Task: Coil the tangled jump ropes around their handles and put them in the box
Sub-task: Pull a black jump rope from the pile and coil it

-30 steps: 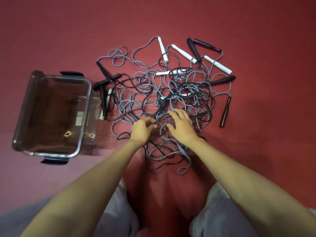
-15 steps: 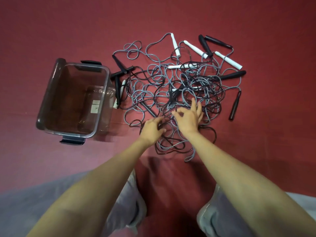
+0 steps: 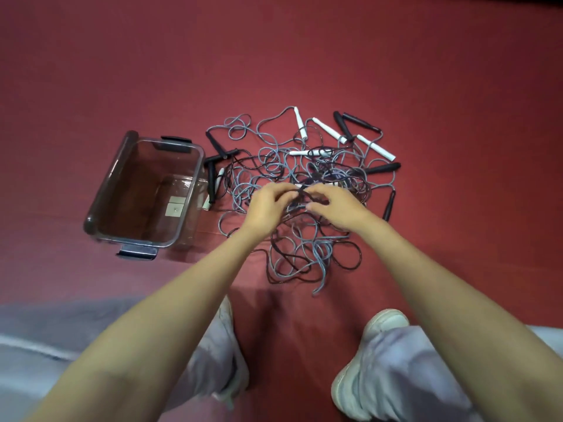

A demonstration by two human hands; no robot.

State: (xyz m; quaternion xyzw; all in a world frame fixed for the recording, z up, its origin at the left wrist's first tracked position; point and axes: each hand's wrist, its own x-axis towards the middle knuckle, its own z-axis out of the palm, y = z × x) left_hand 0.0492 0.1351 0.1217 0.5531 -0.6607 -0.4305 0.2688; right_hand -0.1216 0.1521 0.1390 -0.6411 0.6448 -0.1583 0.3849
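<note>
Pinching strands w/ curled fingers of left grip (image 3: 268, 205) & right grip (image 3: 337, 205), mid-pile of tangled grey & black jump ropes (image 3: 307, 254), lying on red floor (image 3: 426, 71) just beside clear rectangular plastic box (image 3: 105, 184)

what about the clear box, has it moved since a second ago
No. The clear box still lies right beside the black handle at the left edge of the tangle, as before; only the camera shifted.
</note>
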